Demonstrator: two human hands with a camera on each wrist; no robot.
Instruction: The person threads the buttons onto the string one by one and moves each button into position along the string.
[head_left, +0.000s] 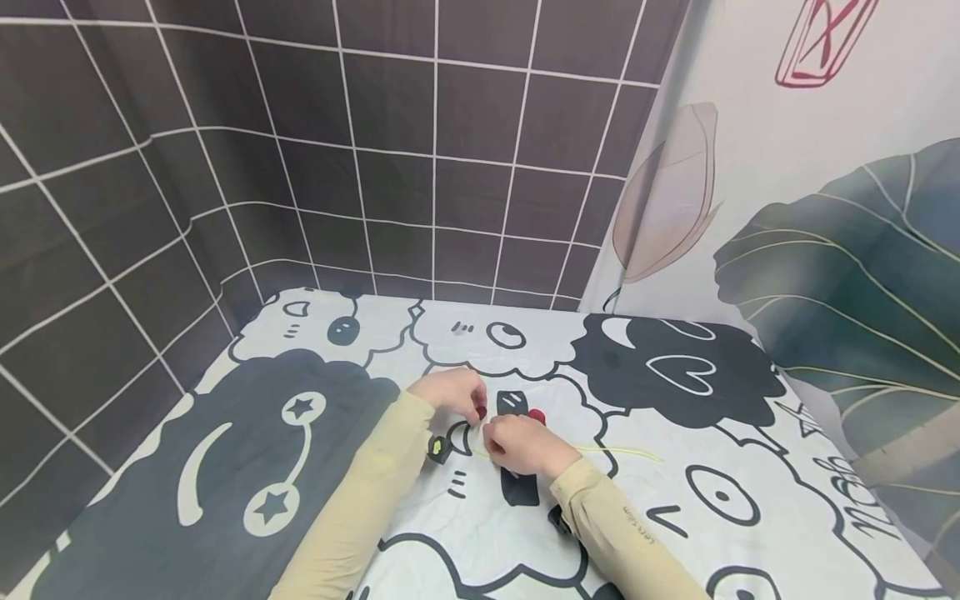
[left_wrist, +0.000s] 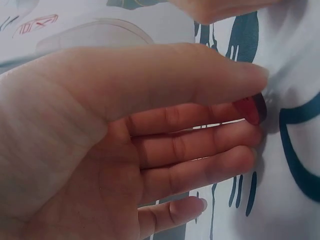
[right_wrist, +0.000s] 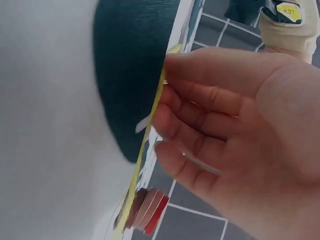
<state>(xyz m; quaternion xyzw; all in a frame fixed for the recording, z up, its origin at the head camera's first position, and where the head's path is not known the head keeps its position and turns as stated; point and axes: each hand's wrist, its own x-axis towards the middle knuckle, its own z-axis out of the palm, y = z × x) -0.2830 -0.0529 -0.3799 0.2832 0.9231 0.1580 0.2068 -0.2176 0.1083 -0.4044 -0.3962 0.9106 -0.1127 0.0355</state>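
Note:
My left hand [head_left: 452,392] pinches a small red disc [left_wrist: 248,111] between thumb and index finger, its dark edge facing the printed cloth. The other fingers extend loosely below it in the left wrist view. Just to the right, my right hand [head_left: 527,443] pinches a thin yellow string [right_wrist: 148,125] between thumb and index finger, close to one end. The string's long tail [head_left: 633,452] trails off to the right over the cloth. Behind the right hand lies a short stack of red discs [right_wrist: 146,212], which appears as a red spot in the head view.
A white cloth [head_left: 660,500] printed with dark cartoon figures covers the surface. Dark curtain with a white grid [head_left: 390,183] hangs behind, and a leaf-patterned curtain [head_left: 840,275] hangs at the right. Dark wrist cameras sit on both sleeves, the left one [head_left: 438,448] with a yellow label.

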